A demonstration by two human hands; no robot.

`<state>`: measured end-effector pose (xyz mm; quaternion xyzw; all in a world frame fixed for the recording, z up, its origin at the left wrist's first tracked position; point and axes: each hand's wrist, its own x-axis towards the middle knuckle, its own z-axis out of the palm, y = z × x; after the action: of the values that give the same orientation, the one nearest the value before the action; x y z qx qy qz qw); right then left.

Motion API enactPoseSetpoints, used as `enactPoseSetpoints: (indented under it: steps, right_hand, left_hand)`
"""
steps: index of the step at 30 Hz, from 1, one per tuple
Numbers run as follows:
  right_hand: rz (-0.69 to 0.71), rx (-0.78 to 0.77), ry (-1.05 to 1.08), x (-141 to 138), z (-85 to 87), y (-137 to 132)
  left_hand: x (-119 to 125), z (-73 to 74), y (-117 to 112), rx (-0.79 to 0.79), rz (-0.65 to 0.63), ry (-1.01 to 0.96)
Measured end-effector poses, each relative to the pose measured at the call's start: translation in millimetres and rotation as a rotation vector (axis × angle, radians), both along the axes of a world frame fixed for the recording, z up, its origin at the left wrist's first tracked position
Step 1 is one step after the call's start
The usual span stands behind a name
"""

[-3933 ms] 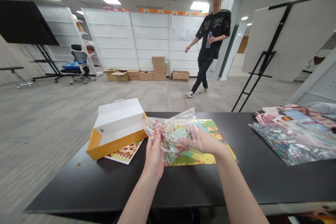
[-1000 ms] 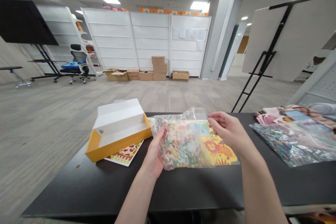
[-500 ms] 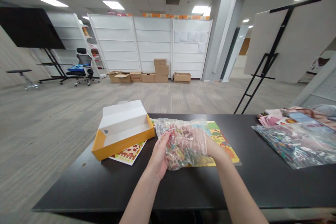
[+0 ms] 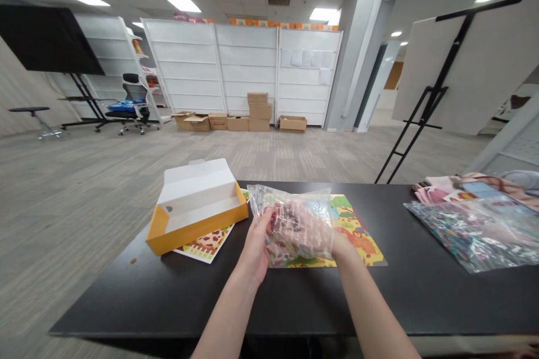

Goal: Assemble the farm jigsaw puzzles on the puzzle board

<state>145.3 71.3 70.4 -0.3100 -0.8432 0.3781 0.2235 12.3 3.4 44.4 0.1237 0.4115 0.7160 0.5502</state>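
A clear plastic bag (image 4: 295, 224) with small colourful pieces in it is held up over the table's middle. My left hand (image 4: 257, 238) grips the bag's left side, thumb on the front. My right hand (image 4: 318, 230) reaches inside through the bag's right end, up to the wrist. Its fingers blur behind the shiny plastic, so what they hold cannot be made out. Beneath the bag lies a colourful picture board (image 4: 360, 235) with animals and trees.
On the left an open yellow box (image 4: 202, 227) with a white inside rests partly on a printed sheet (image 4: 206, 248). Toward the right lie another clear bag of coloured pieces (image 4: 475, 235) and folded cloth (image 4: 435, 190). All are on the black table (image 4: 303, 303).
My right hand has moved lower and nearer me, still inside the bag. The bag's pieces have shifted and its lower edge has risen a little. My left hand keeps its grip.
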Motion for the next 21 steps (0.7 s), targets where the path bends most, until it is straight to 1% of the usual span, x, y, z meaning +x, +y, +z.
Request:
enactPoseSetpoints:
  steps: [3, 5, 8, 11, 15, 17, 21]
  right_hand:
    - [0.001, 0.127, -0.059, -7.8, -1.3, -1.7]
    - [0.014, 0.116, -0.052, -10.1, -2.6, -1.9]
    - [0.070, 0.041, 0.010, -5.8, -4.8, 1.5]
    - [0.035, 0.069, 0.042, 5.1, -3.7, 7.3]
    - [0.000, 0.077, 0.059, 17.8, 4.5, 11.5]
    - [-0.048, 0.058, 0.079, 20.5, 8.4, 11.8]
    - [-0.255, 0.041, 0.104, 26.6, 16.9, 12.0]
  left_hand:
    - [1.4, -0.7, -0.2, 0.024, 0.002, 0.017]
    - [1.7, -0.8, 0.3, 0.017, 0.023, 0.002]
    - [1.4, 0.2, 1.2, -0.001, 0.049, -0.040]
    - [0.7, 1.5, 1.5, -0.021, 0.079, -0.069]
    - [0.0, 1.3, 1.8, -0.030, 0.080, -0.087]
    - [-1.4, 0.7, 2.2, -0.030, 0.086, -0.084]
    - [-9.4, 1.3, 2.1, -0.032, 0.126, -0.088]
